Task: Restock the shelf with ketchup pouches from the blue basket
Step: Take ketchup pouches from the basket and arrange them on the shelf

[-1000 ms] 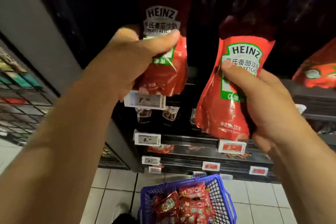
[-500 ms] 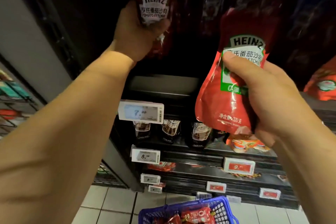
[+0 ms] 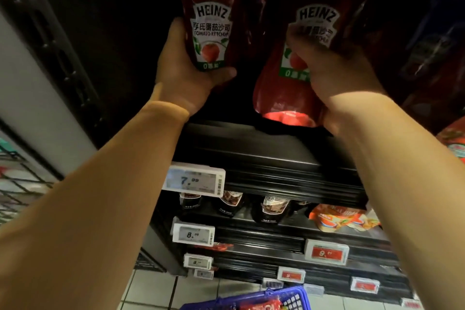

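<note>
Two red Heinz ketchup pouches are held up inside the dark upper shelf bay. My left hand (image 3: 187, 68) grips the left pouch (image 3: 211, 22) from its left side and bottom, upright. The right pouch (image 3: 281, 83) is gripped across its front by my right hand (image 3: 334, 75), its base just above the black shelf (image 3: 264, 156). At the bottom edge, only the rim of the blue basket (image 3: 254, 301) shows, with red packets inside.
A white price tag (image 3: 193, 182) reading 7.99 hangs on the shelf front. Dark jars (image 3: 271, 209) and an orange pouch (image 3: 339, 218) sit on the shelf below. More tags line lower shelves. Other red packs lie at the right edge. A wire rack stands at the left.
Both hands have risen and pushed their pouches deeper into the upper shelf bay. The right pouch moved up from in front of the lower shelves, and the view tilted upward.
</note>
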{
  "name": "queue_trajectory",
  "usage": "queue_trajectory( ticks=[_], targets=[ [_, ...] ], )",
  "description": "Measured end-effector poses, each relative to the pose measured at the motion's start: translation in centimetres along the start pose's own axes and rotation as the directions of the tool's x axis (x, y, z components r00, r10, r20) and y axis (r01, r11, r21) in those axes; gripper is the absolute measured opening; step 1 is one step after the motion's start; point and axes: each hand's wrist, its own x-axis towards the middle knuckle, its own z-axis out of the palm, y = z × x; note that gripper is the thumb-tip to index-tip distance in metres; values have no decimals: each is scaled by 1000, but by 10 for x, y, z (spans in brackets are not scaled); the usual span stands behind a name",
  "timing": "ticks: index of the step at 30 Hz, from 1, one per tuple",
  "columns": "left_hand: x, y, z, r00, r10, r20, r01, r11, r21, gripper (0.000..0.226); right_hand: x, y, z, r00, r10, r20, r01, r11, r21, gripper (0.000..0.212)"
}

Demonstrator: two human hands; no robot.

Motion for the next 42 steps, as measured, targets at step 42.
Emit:
queue_trajectory(
  ticks=[42],
  targets=[
    [-34,29,0,984,147,-100,-103,931,351,47,31,41,4,982,-149,112,161,982,-97,32]
  ],
)
